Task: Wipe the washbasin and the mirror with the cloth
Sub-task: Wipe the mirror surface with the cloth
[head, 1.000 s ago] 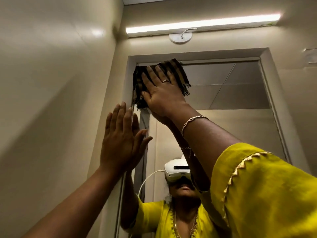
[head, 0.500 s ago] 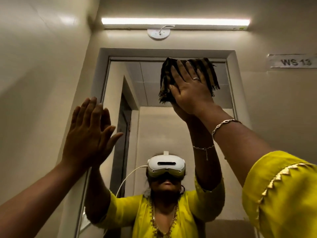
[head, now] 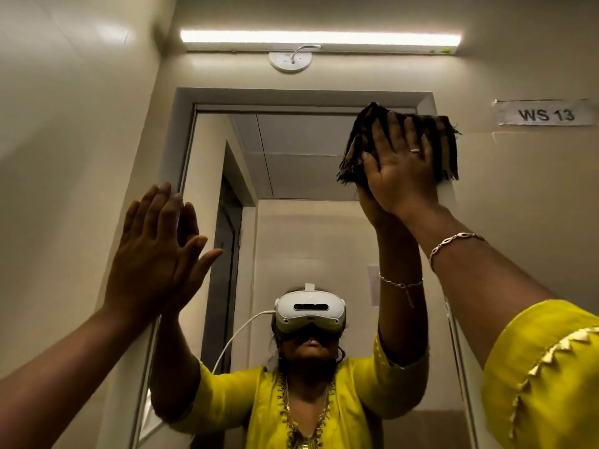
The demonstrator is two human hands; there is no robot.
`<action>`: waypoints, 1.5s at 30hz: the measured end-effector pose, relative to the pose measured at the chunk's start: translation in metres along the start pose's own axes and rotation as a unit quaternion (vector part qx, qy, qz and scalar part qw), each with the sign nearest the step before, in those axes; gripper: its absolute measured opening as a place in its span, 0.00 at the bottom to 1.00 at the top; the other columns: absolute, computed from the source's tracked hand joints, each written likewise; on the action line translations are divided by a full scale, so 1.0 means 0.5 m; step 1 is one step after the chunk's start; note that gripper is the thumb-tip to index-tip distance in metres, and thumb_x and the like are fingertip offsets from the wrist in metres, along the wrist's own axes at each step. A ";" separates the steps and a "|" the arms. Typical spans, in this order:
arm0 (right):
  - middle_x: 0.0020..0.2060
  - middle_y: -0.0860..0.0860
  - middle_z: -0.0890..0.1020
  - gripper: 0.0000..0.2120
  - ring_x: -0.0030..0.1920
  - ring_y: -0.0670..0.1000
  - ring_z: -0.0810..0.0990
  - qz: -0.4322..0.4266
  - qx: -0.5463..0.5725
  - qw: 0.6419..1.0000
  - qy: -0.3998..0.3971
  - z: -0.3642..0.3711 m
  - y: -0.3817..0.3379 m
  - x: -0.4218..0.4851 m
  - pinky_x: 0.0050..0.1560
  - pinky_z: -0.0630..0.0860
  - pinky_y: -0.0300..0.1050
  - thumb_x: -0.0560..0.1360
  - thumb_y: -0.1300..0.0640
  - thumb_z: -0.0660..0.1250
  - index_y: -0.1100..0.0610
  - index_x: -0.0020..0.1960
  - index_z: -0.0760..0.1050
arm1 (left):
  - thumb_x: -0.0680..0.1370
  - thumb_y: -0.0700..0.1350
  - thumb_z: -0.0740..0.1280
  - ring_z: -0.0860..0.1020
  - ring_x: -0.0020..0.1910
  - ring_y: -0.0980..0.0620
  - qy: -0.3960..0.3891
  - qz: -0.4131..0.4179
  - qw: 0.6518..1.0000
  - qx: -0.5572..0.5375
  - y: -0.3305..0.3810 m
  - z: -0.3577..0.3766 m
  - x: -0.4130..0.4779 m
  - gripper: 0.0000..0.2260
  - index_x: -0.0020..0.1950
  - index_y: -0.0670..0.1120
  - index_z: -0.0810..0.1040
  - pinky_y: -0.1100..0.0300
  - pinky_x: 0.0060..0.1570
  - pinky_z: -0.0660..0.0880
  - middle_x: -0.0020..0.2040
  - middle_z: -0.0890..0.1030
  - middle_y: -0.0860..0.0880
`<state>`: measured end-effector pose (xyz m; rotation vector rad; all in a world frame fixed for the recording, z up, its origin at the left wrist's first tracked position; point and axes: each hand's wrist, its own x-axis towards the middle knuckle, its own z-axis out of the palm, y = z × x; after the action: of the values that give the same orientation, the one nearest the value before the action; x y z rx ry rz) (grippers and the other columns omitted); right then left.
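Observation:
The mirror (head: 291, 176) fills the middle of the head view inside a grey frame. My right hand (head: 400, 170) presses a dark striped cloth (head: 445, 147) flat against the mirror's top right corner, fingers spread over it. My left hand (head: 155, 251) rests flat and open on the mirror's left frame edge, holding nothing. The washbasin is out of view below.
A tube light (head: 319, 40) and a round white fitting (head: 290, 61) sit above the mirror. A paper label "WS 13" (head: 546, 114) is taped to the wall at the right. A tiled wall (head: 71, 157) closes in on the left.
My right hand has slid the cloth across the top of the mirror from the left corner to the right corner. The left hand has stayed flat on the left frame edge.

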<state>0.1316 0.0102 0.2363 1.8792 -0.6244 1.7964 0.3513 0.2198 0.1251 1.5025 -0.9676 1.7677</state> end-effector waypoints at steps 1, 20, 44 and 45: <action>0.76 0.52 0.45 0.29 0.76 0.54 0.42 0.021 -0.004 1.000 0.004 0.003 -0.009 -0.004 0.73 0.37 0.51 0.77 0.43 0.41 0.50 0.76 0.44 | 0.75 0.69 0.42 0.59 0.71 0.37 0.003 -0.002 1.000 -0.012 0.003 0.001 -0.001 0.42 0.68 0.32 0.63 0.59 0.72 0.44 0.70 0.64 0.32; 0.76 0.55 0.39 0.27 0.75 0.56 0.36 -0.057 0.043 0.997 -0.017 0.054 -0.309 -0.038 0.72 0.34 0.54 0.80 0.47 0.43 0.54 0.75 0.39 | 0.77 0.67 0.43 0.60 0.70 0.40 0.031 -0.025 0.998 -0.057 0.003 0.005 -0.008 0.39 0.69 0.34 0.63 0.44 0.67 0.60 0.70 0.64 0.34; 0.76 0.52 0.41 0.27 0.75 0.53 0.37 -0.175 0.067 0.981 -0.039 0.058 -0.385 -0.076 0.72 0.34 0.51 0.81 0.46 0.44 0.52 0.76 0.40 | 0.78 0.65 0.41 0.55 0.72 0.38 0.056 -0.008 0.998 -0.037 -0.003 0.001 -0.005 0.38 0.71 0.33 0.55 0.56 0.72 0.46 0.72 0.58 0.33; 0.76 0.52 0.41 0.27 0.75 0.53 0.37 -0.174 0.070 0.982 -0.038 0.058 -0.375 -0.078 0.72 0.34 0.51 0.81 0.46 0.44 0.52 0.76 0.41 | 0.78 0.65 0.41 0.55 0.72 0.38 0.053 -0.006 0.998 -0.036 -0.003 0.000 -0.005 0.39 0.71 0.33 0.55 0.56 0.72 0.46 0.72 0.58 0.33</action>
<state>0.2679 0.1409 0.1924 2.0095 -0.1801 1.5819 0.3530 0.2205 0.1228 1.3539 -0.9567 1.7669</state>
